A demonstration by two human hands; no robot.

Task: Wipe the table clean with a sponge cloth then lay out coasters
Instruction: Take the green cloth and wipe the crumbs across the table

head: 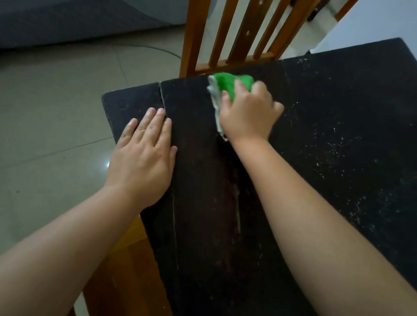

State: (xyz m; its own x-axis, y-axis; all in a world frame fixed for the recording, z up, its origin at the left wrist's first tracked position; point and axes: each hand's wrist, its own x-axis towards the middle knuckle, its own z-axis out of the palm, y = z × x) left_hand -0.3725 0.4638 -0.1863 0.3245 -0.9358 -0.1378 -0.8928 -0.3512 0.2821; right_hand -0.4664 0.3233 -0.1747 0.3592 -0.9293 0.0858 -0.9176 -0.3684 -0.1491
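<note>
Two bare forearms reach in from the near edge over a black, matt, rectangular table (322, 151). Nearest, under the table's left edge, the orange-brown wooden seat of a chair (123, 274) shows. Further in, the left hand (144, 154) lies flat on the tabletop close to its left edge, palm down, fingers straight and together, holding nothing. A thin pale seam runs along the top just beside it. Beyond that, the right hand (250, 113) presses down on a crumpled green and white sponge cloth (227, 86), fingers curled over it and gripping it against the table near the far edge. To the right of that hand, pale crumbs and specks (336, 148) are scattered over the dark surface. Behind the far edge stands a slatted orange-brown wooden chair back (246, 22), with grey floor tiles (37, 98) to the left
</note>
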